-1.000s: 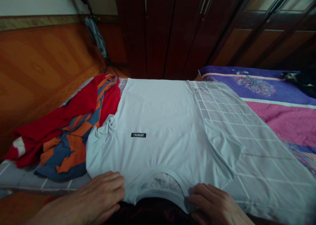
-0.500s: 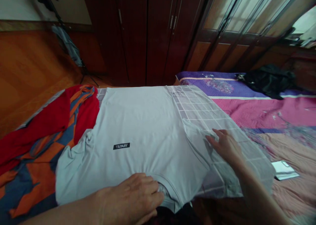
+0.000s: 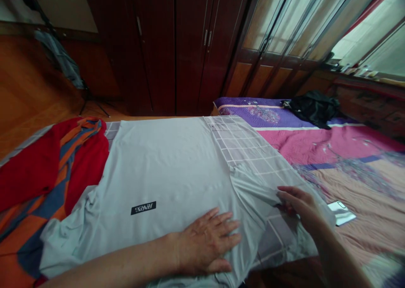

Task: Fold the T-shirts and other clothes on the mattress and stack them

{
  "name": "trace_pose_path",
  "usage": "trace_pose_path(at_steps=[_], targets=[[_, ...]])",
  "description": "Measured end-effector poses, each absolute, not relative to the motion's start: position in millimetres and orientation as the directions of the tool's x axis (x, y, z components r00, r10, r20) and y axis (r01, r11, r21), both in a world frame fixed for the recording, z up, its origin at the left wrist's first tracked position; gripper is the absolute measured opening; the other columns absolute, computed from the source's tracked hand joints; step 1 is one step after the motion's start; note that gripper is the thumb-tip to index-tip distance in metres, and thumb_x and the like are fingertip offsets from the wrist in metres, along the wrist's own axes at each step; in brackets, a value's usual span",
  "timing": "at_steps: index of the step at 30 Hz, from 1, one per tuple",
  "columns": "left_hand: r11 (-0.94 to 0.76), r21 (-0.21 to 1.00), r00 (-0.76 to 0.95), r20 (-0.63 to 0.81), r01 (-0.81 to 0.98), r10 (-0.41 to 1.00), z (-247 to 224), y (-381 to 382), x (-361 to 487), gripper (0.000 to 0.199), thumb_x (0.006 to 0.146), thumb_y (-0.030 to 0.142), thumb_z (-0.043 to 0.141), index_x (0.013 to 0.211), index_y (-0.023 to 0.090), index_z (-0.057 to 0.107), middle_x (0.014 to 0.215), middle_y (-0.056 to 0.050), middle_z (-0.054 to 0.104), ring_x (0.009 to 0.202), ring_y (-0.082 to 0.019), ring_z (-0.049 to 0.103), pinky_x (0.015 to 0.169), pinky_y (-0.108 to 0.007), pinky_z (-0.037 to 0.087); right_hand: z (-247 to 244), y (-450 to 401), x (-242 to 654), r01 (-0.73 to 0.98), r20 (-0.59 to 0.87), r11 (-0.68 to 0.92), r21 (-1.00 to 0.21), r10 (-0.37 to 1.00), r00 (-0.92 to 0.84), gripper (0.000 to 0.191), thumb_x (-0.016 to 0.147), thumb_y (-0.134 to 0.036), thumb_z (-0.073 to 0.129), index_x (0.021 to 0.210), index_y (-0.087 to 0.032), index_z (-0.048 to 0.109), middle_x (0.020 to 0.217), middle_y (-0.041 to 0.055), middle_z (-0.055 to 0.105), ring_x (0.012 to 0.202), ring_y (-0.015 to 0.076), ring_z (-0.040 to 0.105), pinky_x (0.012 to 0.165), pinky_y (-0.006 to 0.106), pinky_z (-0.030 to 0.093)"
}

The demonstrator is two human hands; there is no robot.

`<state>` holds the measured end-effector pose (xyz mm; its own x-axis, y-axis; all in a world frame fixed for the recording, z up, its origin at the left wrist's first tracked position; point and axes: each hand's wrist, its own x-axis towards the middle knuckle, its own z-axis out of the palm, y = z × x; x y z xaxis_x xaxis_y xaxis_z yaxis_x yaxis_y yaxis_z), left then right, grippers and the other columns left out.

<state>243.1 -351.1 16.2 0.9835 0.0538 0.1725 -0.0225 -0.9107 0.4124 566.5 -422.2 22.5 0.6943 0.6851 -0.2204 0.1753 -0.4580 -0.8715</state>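
A pale grey T-shirt (image 3: 167,161) with a small black label print lies spread over a board covered in grey checked cloth (image 3: 240,138). Its neck end is toward me. My left hand (image 3: 210,239) rests flat on the shirt's upper front, palm down with fingers apart. On the right, my right hand (image 3: 294,201) pinches the edge of the T-shirt's sleeve, which is pulled taut with creases running to my fingers. The other sleeve lies bunched at the left.
A red garment with an orange and blue pattern (image 3: 60,187) hangs over the board's left side. To the right, a bed with a colourful cover (image 3: 284,144) carries a phone (image 3: 341,213) and a black bundle (image 3: 313,109). Dark wardrobes (image 3: 177,47) stand behind.
My left hand has moved from the neckline onto the shirt's front and flattened. My right hand has closed on the sleeve edge and drawn it taut. The view has shifted to the right.
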Motion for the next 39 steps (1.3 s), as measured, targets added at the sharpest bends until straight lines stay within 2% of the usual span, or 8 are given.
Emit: trace_pose_path(at_steps=[7, 10, 13, 15, 18, 21, 27, 39], targets=[[-0.898, 0.435, 0.977, 0.210, -0.072, 0.023, 12, -351, 239, 0.050, 0.093, 0.044, 0.044, 0.134, 0.015, 0.040, 0.141, -0.012, 0.045, 0.136, -0.026, 0.029, 0.113, -0.047, 0.020, 31, -404, 564, 0.112, -0.336, -0.481, -0.869, 0.742, 0.581, 0.050, 0.053, -0.036, 0.076, 0.096, -0.012, 0.068, 0.057, 0.0003, 0.059, 0.046, 0.0128, 0.052, 0.042, 0.025, 0.040], [-0.879, 0.470, 0.974, 0.224, -0.080, 0.031, 11, -351, 240, 0.050, 0.092, 0.043, 0.047, 0.132, 0.015, 0.042, 0.140, -0.013, 0.045, 0.135, -0.028, 0.031, 0.112, -0.048, 0.021, 44, -392, 557, 0.291, -0.142, -0.413, -0.863, 0.752, 0.644, 0.044, 0.057, -0.038, 0.070, 0.093, -0.013, 0.069, 0.062, 0.0041, 0.063, 0.054, 0.0166, 0.056, 0.050, 0.029, 0.046], [-0.791, 0.612, 0.945, 0.273, -0.027, 0.180, 12, -350, 243, 0.047, 0.088, 0.039, 0.053, 0.130, 0.017, 0.045, 0.137, -0.014, 0.048, 0.129, -0.027, 0.040, 0.110, -0.045, 0.029, 58, -385, 516, 0.696, 0.213, -0.323, -0.641, 0.796, 0.566, 0.037, 0.067, -0.034, 0.060, 0.098, -0.016, 0.069, 0.073, 0.0072, 0.067, 0.065, 0.0212, 0.060, 0.061, 0.035, 0.049], [-0.634, 0.770, 0.852, 0.286, 0.068, 0.438, 13, -345, 245, 0.040, 0.088, 0.031, 0.052, 0.126, 0.018, 0.048, 0.131, -0.012, 0.052, 0.122, -0.023, 0.047, 0.105, -0.040, 0.037, 63, -388, 474, 0.932, 0.393, -0.076, -0.355, 0.892, 0.223, 0.032, 0.075, -0.025, 0.051, 0.101, -0.017, 0.068, 0.082, 0.0084, 0.067, 0.076, 0.0236, 0.060, 0.069, 0.038, 0.048], [-0.376, 0.916, 0.594, 0.225, 0.140, 0.772, 12, -333, 246, 0.033, 0.088, 0.019, 0.047, 0.120, 0.019, 0.050, 0.121, -0.010, 0.056, 0.111, -0.019, 0.054, 0.097, -0.038, 0.045, 57, -401, 420, 0.944, 0.305, 0.317, -0.090, 0.911, -0.277, 0.036, 0.080, -0.009, 0.040, 0.105, -0.018, 0.064, 0.073, 0.0060, 0.062, 0.070, 0.0215, 0.056, 0.062, 0.035, 0.048], [-0.305, 0.940, 0.491, 0.196, 0.151, 0.849, 7, -323, 245, 0.037, 0.084, 0.015, 0.047, 0.121, 0.020, 0.048, 0.117, -0.009, 0.056, 0.103, -0.019, 0.056, 0.090, -0.039, 0.049, 42, -417, 406, 0.926, 0.227, 0.376, -0.040, 0.906, -0.358, 0.040, 0.079, -0.008, 0.045, 0.117, -0.015, 0.056, 0.089, 0.0093, 0.063, 0.082, 0.0231, 0.057, 0.067, 0.037, 0.052], [-0.516, 0.827, 0.627, 0.282, 0.226, 0.726, 3, -326, 244, 0.052, 0.080, 0.010, 0.048, 0.131, 0.018, 0.042, 0.128, -0.012, 0.049, 0.120, -0.023, 0.044, 0.105, -0.045, 0.037, 20, -440, 450, 0.967, 0.262, 0.251, 0.038, 0.931, -0.252, 0.042, 0.080, -0.015, 0.048, 0.122, -0.017, 0.051, 0.115, 0.0141, 0.057, 0.102, 0.0274, 0.054, 0.077, 0.040, 0.054], [-0.840, 0.533, 0.933, 0.247, 0.095, 0.263, 2, -333, 239, 0.053, 0.077, 0.027, 0.056, 0.128, 0.020, 0.045, 0.141, -0.008, 0.042, 0.134, -0.028, 0.028, 0.112, -0.050, 0.019, 21, -469, 490, 0.998, 0.189, 0.000, 0.061, 0.982, -0.012, 0.017, 0.084, -0.017, 0.039, 0.078, -0.024, 0.054, 0.076, 0.0025, 0.060, 0.066, 0.0170, 0.061, 0.055, 0.029, 0.048]])
